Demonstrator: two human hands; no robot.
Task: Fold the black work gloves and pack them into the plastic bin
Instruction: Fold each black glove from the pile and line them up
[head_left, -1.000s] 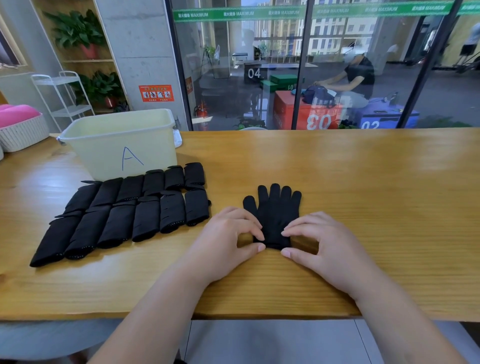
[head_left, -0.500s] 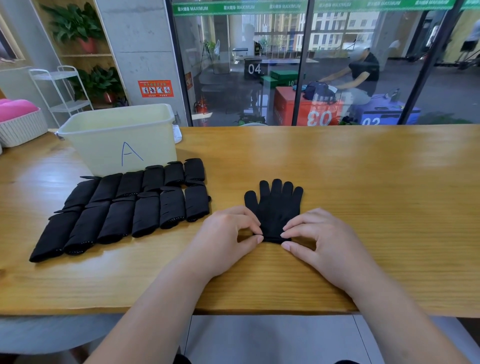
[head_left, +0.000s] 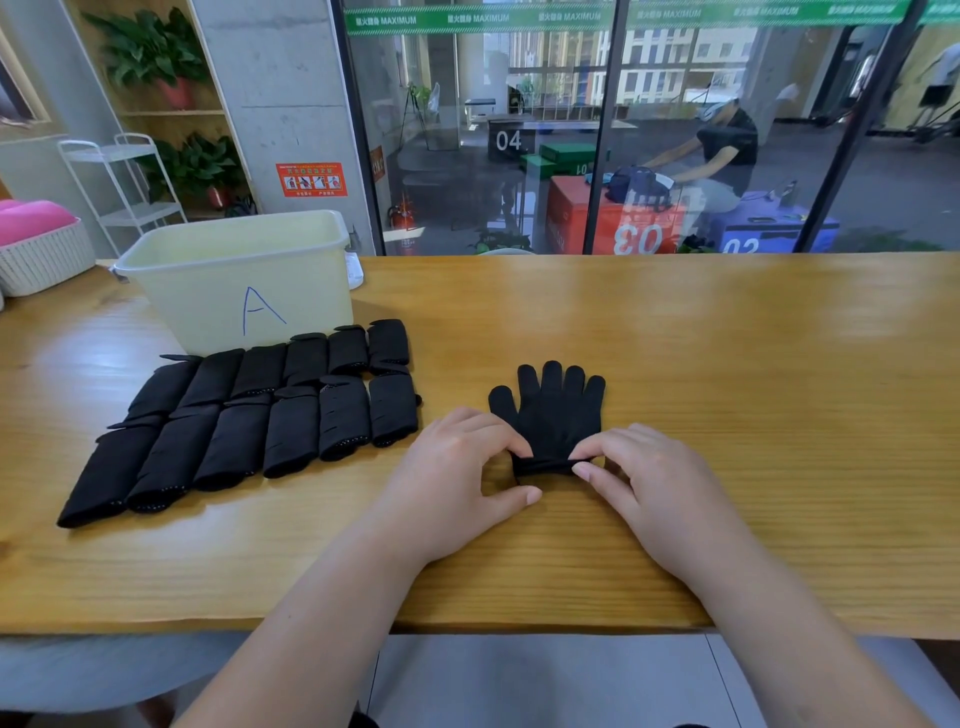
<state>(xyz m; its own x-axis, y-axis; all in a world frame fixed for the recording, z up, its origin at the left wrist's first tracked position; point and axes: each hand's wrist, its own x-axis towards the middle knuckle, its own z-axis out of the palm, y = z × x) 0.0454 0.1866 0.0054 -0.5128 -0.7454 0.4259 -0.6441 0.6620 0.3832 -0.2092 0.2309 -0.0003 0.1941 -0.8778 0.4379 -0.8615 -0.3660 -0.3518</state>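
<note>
A black work glove (head_left: 553, 410) lies flat on the wooden table (head_left: 727, 415), fingers pointing away from me. Its cuff edge is lifted and rolled over a little. My left hand (head_left: 462, 467) pinches the cuff's left corner and my right hand (head_left: 654, 483) pinches its right corner. Several folded black gloves (head_left: 249, 421) lie in two rows to the left. Behind them stands the pale plastic bin (head_left: 234, 275), marked with a blue letter A; nothing shows above its rim.
A white woven basket (head_left: 41, 254) with a pink cushion sits at the far left of the table. A glass wall runs behind the table's far edge, with a person seated beyond it. The table's near edge is just below my wrists.
Both hands have raised the glove's cuff off the table and begun turning it over toward the fingers. The view has shifted slightly.
</note>
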